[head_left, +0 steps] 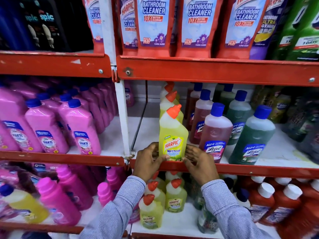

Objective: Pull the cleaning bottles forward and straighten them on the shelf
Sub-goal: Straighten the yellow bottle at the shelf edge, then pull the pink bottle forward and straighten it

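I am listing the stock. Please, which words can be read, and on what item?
"HARPIC", "10 X BETTER", "ORGANIC": yellow bottle between left hand and right hand.
"BATHROOM CLEANER", "10X": red pouches.
"Lizol": red-liquid bottle.
"SHAKTI": pink bottles.
Smaller print: blurred.

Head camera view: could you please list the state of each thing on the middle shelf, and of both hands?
Front yellow bottle: upright at the shelf's front edge, orange cap on, label facing out.
Left hand: cupping the bottle's left side.
Right hand: fingers spread against its right side.
Yellow bottles behind: upright, in single file.
Red bottle: upright, capped.
Green bottle: upright, capped.
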